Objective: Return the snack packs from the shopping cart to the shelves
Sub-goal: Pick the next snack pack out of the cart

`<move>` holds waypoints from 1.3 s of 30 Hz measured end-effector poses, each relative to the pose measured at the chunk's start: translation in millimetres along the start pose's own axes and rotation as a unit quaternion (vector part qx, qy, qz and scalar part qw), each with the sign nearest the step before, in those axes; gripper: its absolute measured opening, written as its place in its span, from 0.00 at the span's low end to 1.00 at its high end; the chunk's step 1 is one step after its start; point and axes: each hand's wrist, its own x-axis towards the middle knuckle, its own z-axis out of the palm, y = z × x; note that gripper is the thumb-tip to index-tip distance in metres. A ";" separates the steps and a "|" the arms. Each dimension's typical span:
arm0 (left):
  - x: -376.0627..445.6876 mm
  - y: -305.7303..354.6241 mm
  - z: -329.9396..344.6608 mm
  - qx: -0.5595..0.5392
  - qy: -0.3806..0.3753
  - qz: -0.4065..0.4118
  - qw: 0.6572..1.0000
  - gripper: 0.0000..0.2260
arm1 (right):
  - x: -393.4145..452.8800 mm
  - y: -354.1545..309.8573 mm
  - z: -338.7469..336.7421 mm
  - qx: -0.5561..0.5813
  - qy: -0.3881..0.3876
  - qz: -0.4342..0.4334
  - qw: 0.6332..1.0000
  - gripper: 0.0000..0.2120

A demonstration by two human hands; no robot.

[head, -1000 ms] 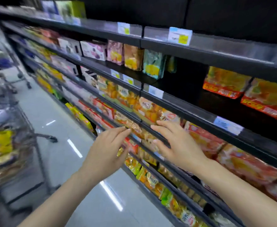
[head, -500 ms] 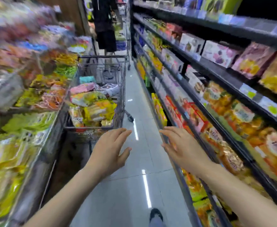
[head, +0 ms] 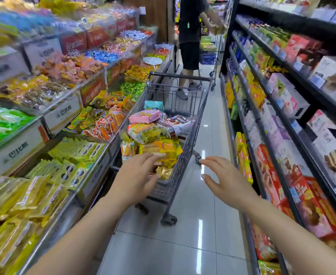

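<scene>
A grey shopping cart (head: 189,143) stands in the aisle ahead, piled with snack packs. On top lie a pink pack (head: 145,116), a yellow-green bag (head: 146,132) and an orange-yellow pack (head: 163,148). My left hand (head: 136,178) reaches over the cart's near end with relaxed fingers, its fingertips at the orange-yellow pack, holding nothing. Right of the cart, my right hand (head: 225,180) hovers over the floor with spread fingers and holds nothing. Dark shelves (head: 294,124) with boxed snacks run along the right.
Open bins of wrapped sweets and snack bags (head: 80,116) line the left side, close against the cart. A person in black (head: 191,42) stands beyond the cart with another trolley. Glossy tiled floor (head: 199,225) lies between cart and right shelves.
My view swung left from the right-hand shelf to the aisle and cart. Both hands left the shelf; the left one now reaches the cart's near end, closer than half a second ago.
</scene>
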 end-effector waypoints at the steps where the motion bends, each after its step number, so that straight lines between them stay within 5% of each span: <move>1: 10.7 -6.5 3.0 0.008 -0.007 -0.006 1.000 0.24 | 13.6 7.1 2.0 0.005 -0.008 0.002 1.000 0.18; 14: 152.4 -126.8 62.9 0.049 -0.045 -0.010 0.998 0.25 | 188.0 75.9 51.3 0.038 -0.038 0.045 0.998 0.17; 25: 289.6 -261.6 141.0 -0.020 -0.123 0.061 0.990 0.26 | 331.5 114.4 114.2 0.023 -0.047 0.179 0.982 0.19; 39: 381.8 -309.8 280.2 -0.120 -0.314 -0.090 0.937 0.31 | 391.5 195.0 198.9 0.143 -0.142 0.387 0.900 0.24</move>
